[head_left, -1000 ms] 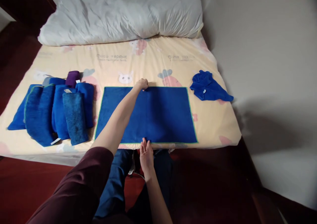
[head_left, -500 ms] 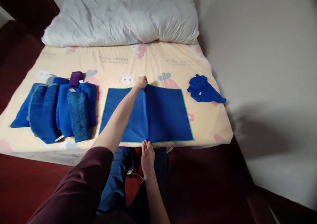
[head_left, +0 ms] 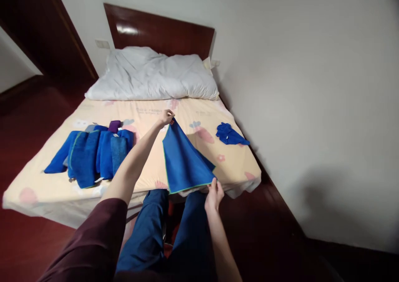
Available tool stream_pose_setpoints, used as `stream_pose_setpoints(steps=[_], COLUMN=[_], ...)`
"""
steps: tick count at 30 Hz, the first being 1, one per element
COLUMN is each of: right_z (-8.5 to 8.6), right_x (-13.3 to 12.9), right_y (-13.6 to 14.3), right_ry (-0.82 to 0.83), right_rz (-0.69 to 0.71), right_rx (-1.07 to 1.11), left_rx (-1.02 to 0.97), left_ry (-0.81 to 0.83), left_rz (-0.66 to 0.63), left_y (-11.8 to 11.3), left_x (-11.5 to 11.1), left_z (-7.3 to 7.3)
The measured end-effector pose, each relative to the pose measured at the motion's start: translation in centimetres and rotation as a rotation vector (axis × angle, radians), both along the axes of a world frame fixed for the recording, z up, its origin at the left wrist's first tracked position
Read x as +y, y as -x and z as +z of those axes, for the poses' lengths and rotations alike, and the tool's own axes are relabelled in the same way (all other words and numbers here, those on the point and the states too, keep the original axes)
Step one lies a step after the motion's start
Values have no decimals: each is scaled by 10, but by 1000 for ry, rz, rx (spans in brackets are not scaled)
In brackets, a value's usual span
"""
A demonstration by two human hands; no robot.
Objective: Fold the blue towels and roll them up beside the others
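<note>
A blue towel with a green edge (head_left: 183,161) hangs folded in the air above the front of the bed. My left hand (head_left: 166,117) pinches its upper fold, raised over the mattress. Lower down, my right hand (head_left: 214,194) grips the towel's bottom right corner near the bed's front edge. The towel hangs doubled between the two hands, clear of the yellow cartoon-print sheet (head_left: 149,111).
A pile of folded blue towels (head_left: 93,153) with a purple cloth (head_left: 114,126) lies on the bed's left side. A small crumpled blue cloth (head_left: 230,134) sits at the right. White pillows (head_left: 152,74) lie against the dark headboard (head_left: 158,30). A wall runs along the right.
The towel lay flat on the bed; both hands have lifted it by its middle fold so it now hangs doubled. The view has pulled back and tilted up.
</note>
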State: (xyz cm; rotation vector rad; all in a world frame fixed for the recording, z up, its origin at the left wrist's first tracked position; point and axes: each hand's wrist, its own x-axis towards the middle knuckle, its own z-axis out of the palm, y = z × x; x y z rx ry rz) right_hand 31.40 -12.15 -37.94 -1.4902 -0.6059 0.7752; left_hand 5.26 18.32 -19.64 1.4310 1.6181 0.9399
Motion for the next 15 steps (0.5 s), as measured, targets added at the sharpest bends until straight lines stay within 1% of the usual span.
stream_pose_setpoints(steps=[1, 3, 5, 7, 9, 11, 13, 15], right_z=[14, 46, 83, 123, 162, 197, 226, 249], right_x=[7, 21, 35, 44, 49, 50, 51, 51], right_y=[-10, -29, -46, -61, -72, -79, -84, -88], right_ry=[-28, -117, -248, -374, -460, -506, -516, -497], right_rz=[-89, -183, -219, -221, -160, -73, 40, 153], right_rx=[-7, -26, -55, -133, -208, -235, -229, -229], left_rx=[-28, -70, -158, -298, -436, -490, -465, -362], left_ry=[-24, -72, -126, -176, -227, -276, -324, -371], left_rz=[7, 19, 28, 23, -11, -51, -71, -47], left_y=[8, 24, 41, 58, 75, 90, 103, 114], left_x=[-13, -39, -66, -92, -116, -136, -153, -167], left_z=[11, 31, 49, 62, 71, 79, 88, 97])
